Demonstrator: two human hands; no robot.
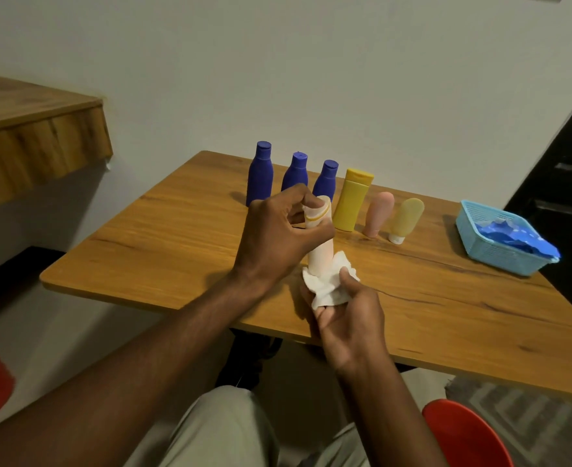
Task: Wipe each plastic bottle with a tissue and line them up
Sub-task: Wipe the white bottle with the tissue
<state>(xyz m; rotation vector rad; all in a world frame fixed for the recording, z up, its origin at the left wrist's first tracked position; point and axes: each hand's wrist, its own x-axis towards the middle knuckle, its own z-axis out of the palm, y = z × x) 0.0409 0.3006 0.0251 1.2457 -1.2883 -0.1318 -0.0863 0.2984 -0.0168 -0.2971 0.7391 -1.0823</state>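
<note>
Of my two hands, my left hand (pixel 277 230) has its fingers and thumb curled round the top end of a pale peach bottle (pixel 320 257), holding it roughly upright above the worktop (pixel 176 237). My right hand (pixel 348 318) grasps a crumpled white tissue (pixel 328 284), bunched around the bottle's lower end, thumb pressing on the tissue from the front.

The held bottle is in front of the yellow bottle (pixel 352 200) and slightly to its left, nearer to me. The yellow bottle stands upright near the far edge of the worktop. To its left stand three blue bottles (pixel 294 173) in a row, the nearest partly hidden behind my left hand. Just to its right a pink tube (pixel 379 214) stands on its cap, then a pale yellow tube (pixel 406 219) on a white cap. Well to the right of the yellow bottle, at the worktop's edge, sits a light blue basket (pixel 486 251) with blue crumpled material (pixel 513 234) inside.
</note>
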